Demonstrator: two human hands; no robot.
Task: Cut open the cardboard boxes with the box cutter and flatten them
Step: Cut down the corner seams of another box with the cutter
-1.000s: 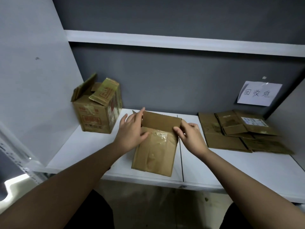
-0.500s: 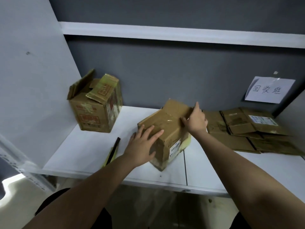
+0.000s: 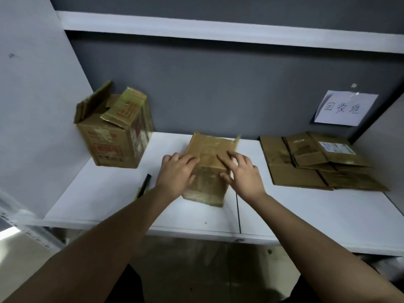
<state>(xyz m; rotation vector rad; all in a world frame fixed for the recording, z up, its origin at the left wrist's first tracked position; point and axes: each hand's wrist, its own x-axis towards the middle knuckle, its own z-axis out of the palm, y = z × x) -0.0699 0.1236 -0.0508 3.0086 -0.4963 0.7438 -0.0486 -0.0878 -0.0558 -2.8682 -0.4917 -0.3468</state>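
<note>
A small taped cardboard box lies collapsed on the white shelf in the middle. My left hand rests palm down on its left side, fingers spread. On its right side lies my right hand, also pressed flat with fingers apart. The box cutter, black with a yellow-green body, lies on the shelf just left of my left forearm, partly hidden by it. An upright box with red print and open top flaps stands at the back left.
A pile of flattened boxes lies at the right under a handwritten paper sign on the grey back wall. A white side panel closes the left. Another shelf board runs overhead.
The middle box was standing tilted half a second ago with my hands on its top and far edge. It now lies flat, and both hands have come down on top of it.
</note>
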